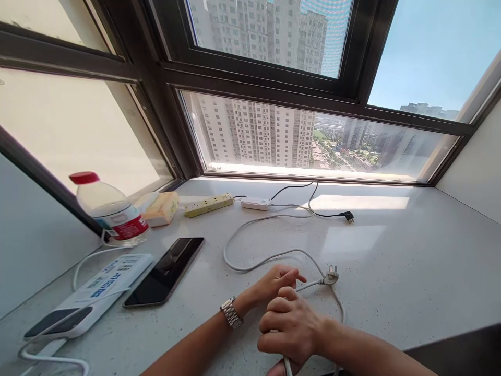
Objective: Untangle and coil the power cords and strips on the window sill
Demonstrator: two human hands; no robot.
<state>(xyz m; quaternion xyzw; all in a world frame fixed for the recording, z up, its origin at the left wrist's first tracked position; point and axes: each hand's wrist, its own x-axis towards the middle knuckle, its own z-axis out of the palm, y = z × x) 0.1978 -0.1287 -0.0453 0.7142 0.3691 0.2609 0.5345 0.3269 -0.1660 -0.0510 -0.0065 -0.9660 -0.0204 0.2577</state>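
Note:
My right hand (287, 326) is closed in a fist around a white power cable (250, 266) at the near edge of the white windowsill counter (410, 261). Just behind it, my left hand (276, 282), with a metal watch (231, 312) on the wrist, pinches the same cable near its plug (332, 274). From the plug end the cable loops across the counter back to a yellow power strip (209, 204) by the window.
A dark phone (166, 271) lies to the left, beside a white power bank (94, 297) with its cord. A red-capped plastic bottle (111, 211) and a tissue pack (160, 208) stand at the left. A white adapter (256, 203) with a black cord and plug (347, 215) lies near the window.

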